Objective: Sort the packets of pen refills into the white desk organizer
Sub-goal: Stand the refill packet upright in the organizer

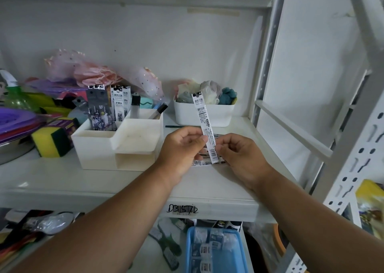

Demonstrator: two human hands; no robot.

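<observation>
One refill packet [204,127] held upright above the shelf [62,181], right of the white desk organizer [116,141]. Left hand [182,148] and right hand [241,154] both pinch its lower end. Looks light, thin, bendy, slick film; best gripped low or mid-length. More packets [207,162] lie beneath the hands; several stand in the organizer already.

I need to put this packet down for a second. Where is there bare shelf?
Bare shelf lies in front of the organizer, and a narrow strip runs between organizer and white bin. More packets lie under the hands; the left end by the sponge is crowded.
</observation>
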